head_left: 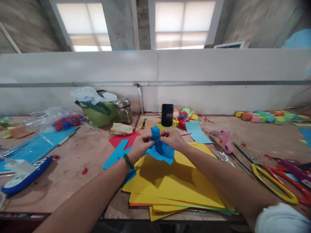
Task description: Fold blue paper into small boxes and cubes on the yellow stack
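Note:
A piece of blue paper point(160, 150), narrow at the top and flaring into a wider skirt below, is pinched between both my hands. My left hand point(141, 146), with a green bead bracelet point(128, 161) at the wrist, grips its left side at the narrow part. On the right side, the fingers of my right hand point(173, 138) press the same part. Beneath the hands lies a stack of yellow paper sheets point(175, 181). Blue paper strips point(116, 154) and a red sheet point(126, 139) lie left of the stack, partly under my left hand.
A phone point(167, 115) stands upright behind my hands. Large scissors point(264, 168) and a pink glue gun point(225, 140) lie right, a blue-and-white power strip point(26, 174) left. A green bag point(99, 113), glass jar point(124, 111) and yellow utility knife point(143, 123) are further back.

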Motion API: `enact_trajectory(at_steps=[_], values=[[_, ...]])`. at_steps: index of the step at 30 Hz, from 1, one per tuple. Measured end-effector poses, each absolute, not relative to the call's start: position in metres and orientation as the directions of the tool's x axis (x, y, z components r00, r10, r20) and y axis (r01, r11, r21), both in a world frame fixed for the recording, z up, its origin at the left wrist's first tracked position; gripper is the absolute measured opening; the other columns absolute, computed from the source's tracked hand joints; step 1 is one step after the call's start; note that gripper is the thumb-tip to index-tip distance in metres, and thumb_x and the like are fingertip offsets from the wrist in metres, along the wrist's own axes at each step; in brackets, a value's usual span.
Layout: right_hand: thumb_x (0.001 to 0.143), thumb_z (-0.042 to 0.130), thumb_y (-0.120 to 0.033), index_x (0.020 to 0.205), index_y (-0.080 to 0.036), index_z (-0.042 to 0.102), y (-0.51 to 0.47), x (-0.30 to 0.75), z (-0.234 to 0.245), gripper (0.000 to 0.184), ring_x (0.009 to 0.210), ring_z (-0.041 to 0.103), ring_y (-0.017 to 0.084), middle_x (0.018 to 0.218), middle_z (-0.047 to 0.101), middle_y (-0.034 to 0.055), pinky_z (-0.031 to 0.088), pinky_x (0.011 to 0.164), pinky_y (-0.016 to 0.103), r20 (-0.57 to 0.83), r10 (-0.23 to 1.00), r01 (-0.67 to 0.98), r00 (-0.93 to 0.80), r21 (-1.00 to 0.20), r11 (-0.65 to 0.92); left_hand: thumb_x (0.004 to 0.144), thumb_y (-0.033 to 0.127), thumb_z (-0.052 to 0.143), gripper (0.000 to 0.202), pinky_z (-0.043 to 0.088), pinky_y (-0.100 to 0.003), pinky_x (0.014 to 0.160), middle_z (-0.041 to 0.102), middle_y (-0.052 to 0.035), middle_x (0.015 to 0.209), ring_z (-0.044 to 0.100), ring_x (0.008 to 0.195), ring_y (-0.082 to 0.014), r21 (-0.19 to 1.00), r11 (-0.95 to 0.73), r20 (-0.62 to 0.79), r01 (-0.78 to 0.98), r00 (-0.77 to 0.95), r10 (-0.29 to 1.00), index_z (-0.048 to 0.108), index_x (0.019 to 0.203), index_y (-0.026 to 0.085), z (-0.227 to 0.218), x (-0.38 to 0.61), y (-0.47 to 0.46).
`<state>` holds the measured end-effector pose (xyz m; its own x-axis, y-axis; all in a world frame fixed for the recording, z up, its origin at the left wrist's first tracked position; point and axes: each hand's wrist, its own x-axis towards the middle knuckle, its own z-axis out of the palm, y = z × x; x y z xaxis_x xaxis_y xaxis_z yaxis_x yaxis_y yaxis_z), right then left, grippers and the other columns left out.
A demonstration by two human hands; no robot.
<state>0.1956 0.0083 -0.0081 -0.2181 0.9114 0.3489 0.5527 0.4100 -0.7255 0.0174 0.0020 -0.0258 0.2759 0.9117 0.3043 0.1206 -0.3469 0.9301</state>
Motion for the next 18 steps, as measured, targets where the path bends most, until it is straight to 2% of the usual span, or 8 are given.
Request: enact_trajectory(at_steps=[3, 5, 12, 18], values=[[0.063, 0.059, -0.023, 0.062, -0.015, 0.065, 0.013, 0.197, -0.012, 0.01, 0.053, 0.052, 0.012, 0.055, 0.059, -0.003, 0.035, 0.049, 0.021, 0.316, 0.922, 0.522, -0.224, -0.76, 0.387, 0.061, 0.024, 0.068, 0.017, 0.051, -0.028, 0.061, 0.072, -0.0023, 0.072, 0.062, 0.064, -0.0167, 0.967, -0.246, 0.213, 0.07, 0.311, 0.926, 0.073, 0.074, 0.015, -0.025, 0.017, 0.002], [0.063, 0.059, -0.023, 0.061, -0.015, 0.066, 0.012, 0.196, -0.013, 0.01, 0.053, 0.053, 0.012, 0.054, 0.059, -0.0024, 0.035, 0.048, 0.021, 0.319, 0.922, 0.529, -0.219, -0.755, 0.387, 0.062, 0.027, 0.07, 0.018, 0.051, -0.029, 0.062, 0.072, -0.0024, 0.072, 0.062, 0.063, -0.0171, 0.965, -0.25, 0.213, 0.082, 0.317, 0.924, 0.073, 0.075, 0.015, -0.026, 0.016, 0.002], [0.066, 0.061, -0.019, 0.067, -0.017, 0.068, -0.004, 0.189, -0.007, 0.008, 0.053, 0.055, 0.013, 0.057, 0.062, -0.0015, 0.036, 0.049, 0.022, 0.361, 0.901, 0.627, -0.239, -0.651, 0.427, 0.068, 0.024, 0.068, 0.01, 0.05, -0.028, 0.065, 0.069, -0.0017, 0.065, 0.061, 0.066, -0.0179, 0.82, -0.488, 0.431, 0.299, 0.238, 0.87, 0.073, 0.069, 0.016, -0.03, 0.017, 0.001], [0.071, 0.06, -0.018, 0.07, -0.019, 0.064, -0.018, 0.183, 0.002, 0.005, 0.059, 0.057, 0.013, 0.068, 0.064, -0.0006, 0.039, 0.057, 0.023, 0.553, 0.799, 0.697, -0.238, -0.476, 0.537, 0.077, 0.029, 0.063, 0.016, 0.052, -0.032, 0.074, 0.07, -0.0042, 0.073, 0.064, 0.077, -0.0207, 0.7, -0.671, 0.642, 0.244, 0.196, 0.741, 0.074, 0.07, 0.02, -0.02, 0.018, -0.007]])
